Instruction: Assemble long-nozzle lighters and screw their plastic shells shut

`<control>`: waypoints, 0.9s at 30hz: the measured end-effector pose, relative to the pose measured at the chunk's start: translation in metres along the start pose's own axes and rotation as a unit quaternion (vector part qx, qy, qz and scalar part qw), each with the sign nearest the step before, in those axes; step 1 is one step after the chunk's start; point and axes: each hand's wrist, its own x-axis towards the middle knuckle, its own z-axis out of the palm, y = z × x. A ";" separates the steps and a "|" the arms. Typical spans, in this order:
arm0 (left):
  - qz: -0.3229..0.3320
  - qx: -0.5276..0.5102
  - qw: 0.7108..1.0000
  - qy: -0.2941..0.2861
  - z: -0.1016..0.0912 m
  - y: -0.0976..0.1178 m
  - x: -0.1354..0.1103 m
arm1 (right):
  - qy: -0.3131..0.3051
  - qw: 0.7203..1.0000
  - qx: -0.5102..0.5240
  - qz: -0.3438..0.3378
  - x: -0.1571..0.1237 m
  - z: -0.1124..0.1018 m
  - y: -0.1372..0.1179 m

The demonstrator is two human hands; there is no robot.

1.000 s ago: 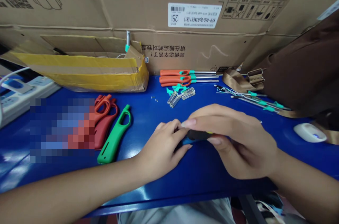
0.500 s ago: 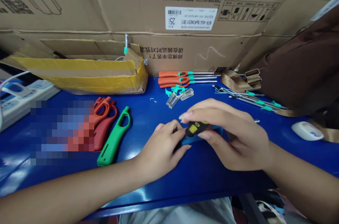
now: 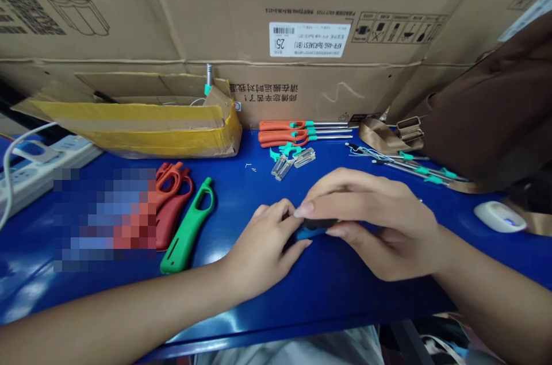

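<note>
My right hand (image 3: 379,224) pinches the black handle (image 3: 319,223) of what looks like a screwdriver between thumb and fingers; its tip is hidden. Just beneath it, a blue lighter handle (image 3: 307,233) lies on the table, mostly covered by both hands. My left hand (image 3: 265,247) rests there with fingers bent, gripping the blue piece at its left end. To the left lie a green lighter handle (image 3: 184,238) and several red ones (image 3: 169,218), partly blurred out. Beyond my hands are clear fuel tanks (image 3: 284,169) and turquoise triggers (image 3: 288,150).
Orange lighters (image 3: 282,137) with metal tubes lie at the back. Loose tubes with wires (image 3: 409,166) lie right, near a white mouse (image 3: 500,216) and a brown bag (image 3: 478,106). A yellow-taped box (image 3: 142,143) and a power strip (image 3: 47,164) stand left.
My right hand has turned the black handle, so its yellow markings are out of sight and the fingers cover more of it. My left hand stays in place. The view has tipped slightly upward.
</note>
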 end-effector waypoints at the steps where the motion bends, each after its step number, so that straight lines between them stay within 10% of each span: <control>1: -0.003 -0.001 1.000 -0.006 0.000 0.000 0.000 | 0.017 0.999 -0.029 0.003 0.000 0.000 0.000; 19: -0.005 -0.004 1.000 0.005 -0.001 0.001 0.001 | 0.045 0.988 -0.148 0.008 -0.001 0.000 -0.003; 27: -0.008 0.005 1.000 0.000 0.000 0.001 0.000 | 0.014 1.000 -0.003 0.000 -0.003 0.007 0.001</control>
